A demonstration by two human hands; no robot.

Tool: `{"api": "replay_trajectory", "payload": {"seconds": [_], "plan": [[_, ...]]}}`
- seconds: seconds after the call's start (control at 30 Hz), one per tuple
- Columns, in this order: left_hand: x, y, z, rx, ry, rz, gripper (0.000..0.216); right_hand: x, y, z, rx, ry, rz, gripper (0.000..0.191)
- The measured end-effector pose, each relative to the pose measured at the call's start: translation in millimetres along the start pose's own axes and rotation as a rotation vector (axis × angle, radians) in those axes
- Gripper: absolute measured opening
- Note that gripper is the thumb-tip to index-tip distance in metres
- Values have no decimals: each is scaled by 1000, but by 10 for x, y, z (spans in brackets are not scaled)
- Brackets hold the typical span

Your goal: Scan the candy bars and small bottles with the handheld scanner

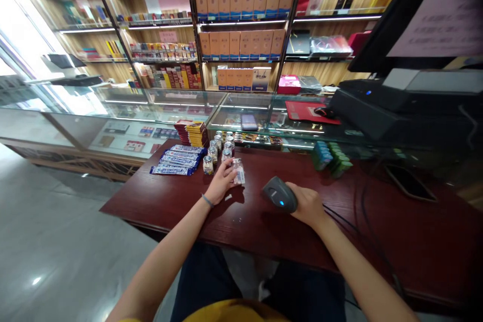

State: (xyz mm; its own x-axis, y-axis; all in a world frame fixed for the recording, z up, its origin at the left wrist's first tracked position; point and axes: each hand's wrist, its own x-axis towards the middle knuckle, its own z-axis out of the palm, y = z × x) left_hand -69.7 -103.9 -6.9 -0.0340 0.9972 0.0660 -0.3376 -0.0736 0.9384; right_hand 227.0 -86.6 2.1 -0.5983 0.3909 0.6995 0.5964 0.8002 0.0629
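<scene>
My left hand [222, 181] is closed around a small clear jar [238, 171], holding it tilted just above the dark red wooden counter [181, 201]. My right hand [309, 205] grips a black barcode scanner [279, 194] with a blue light, its head pointing toward the jar. Just beyond my left hand stands a group of several similar small jars [219, 148]. Blue flat packets [177, 159] lie fanned out to their left, with a stack of red and yellow packs [193, 132] behind.
Green and blue rolls [331, 157] stand right of centre. A black phone [410, 182] lies at the right, and cables [362, 221] run across the wood. A register with a monitor [400, 95] sits on the glass display case [151, 110]. Stocked shelves fill the back wall.
</scene>
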Motion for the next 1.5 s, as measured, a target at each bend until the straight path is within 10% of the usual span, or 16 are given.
{"api": "replay_trajectory", "payload": {"seconds": [0.5,1.1,1.5], "plan": [[-2,48,44,-69,61,-40,63,-4,-104,-14,101,-185,-78,32],[-112,218,56,-435,-275,-229,64,-33,161,-139,-14,75,99,32],[407,212,584,-40,-174,-72,84,-238,597,-366,-140,303,414,37]]}}
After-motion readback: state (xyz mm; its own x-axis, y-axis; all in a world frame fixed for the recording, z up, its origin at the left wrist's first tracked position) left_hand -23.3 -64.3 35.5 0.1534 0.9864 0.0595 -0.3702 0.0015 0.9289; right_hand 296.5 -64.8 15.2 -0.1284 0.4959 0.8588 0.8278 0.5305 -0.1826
